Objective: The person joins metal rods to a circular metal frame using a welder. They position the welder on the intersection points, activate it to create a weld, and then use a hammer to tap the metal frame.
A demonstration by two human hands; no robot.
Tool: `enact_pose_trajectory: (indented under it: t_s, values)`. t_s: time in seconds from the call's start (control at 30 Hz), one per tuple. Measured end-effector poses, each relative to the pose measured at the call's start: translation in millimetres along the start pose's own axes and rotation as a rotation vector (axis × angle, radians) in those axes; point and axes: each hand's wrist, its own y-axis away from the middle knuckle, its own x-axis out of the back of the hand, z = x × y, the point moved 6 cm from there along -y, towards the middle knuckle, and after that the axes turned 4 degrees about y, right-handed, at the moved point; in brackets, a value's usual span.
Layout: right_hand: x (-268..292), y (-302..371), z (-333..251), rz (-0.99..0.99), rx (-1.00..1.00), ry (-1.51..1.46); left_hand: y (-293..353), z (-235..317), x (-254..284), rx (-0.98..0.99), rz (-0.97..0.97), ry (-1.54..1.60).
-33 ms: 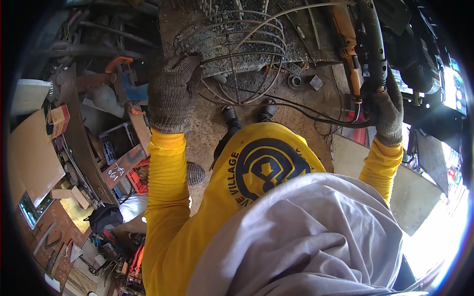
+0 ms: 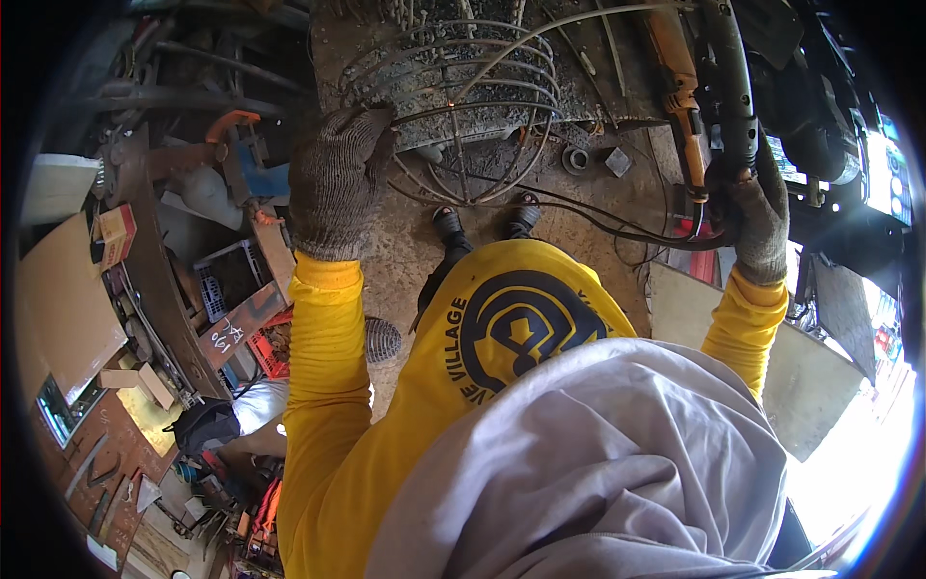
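My left hand (image 2: 340, 183), in a dark knitted glove, is curled at the left side of a round wire frame (image 2: 461, 145) and grips its rim; the fingertips are partly hidden. The frame is made of stacked metal rings joined by bent rods. My right hand (image 2: 762, 227), also gloved, is closed around the lower end of a long dark grey welding electrode holder (image 2: 730, 96). From near the holder's top, a thin pale welding rod (image 2: 569, 21) curves left to the rings. A tiny orange glow shows at its tip.
An orange-bodied power tool (image 2: 675, 77) lies beside the holder. Black cables (image 2: 617, 224) loop below the frame. A metal ring (image 2: 575, 159) and a small square block (image 2: 618, 161) sit near the bench edge. Crates, boards and tools crowd the left; a pale panel (image 2: 810, 376) stands right.
A small orange glow has appeared where the rod's tip meets the wire frame. Both hands stay in place.
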Motion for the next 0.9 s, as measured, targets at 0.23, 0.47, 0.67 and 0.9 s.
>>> enact_pose_trajectory:
  t_s: [0.23,0.47,0.67,0.9]
  values:
    - [8,1,-1,0.073,0.028,-0.008,-4,3,1,0.036,-0.024,-0.012]
    - [10,0,4,0.06,0.018,0.007,0,1,1,0.014,0.005,-0.012]
    - [0,-1,-2,0.037,0.002,0.016,-6,5,3,0.043,-0.051,0.003]
    - [1,-3,-1,0.01,0.01,-0.009,-4,4,2,0.023,-0.046,-0.015]
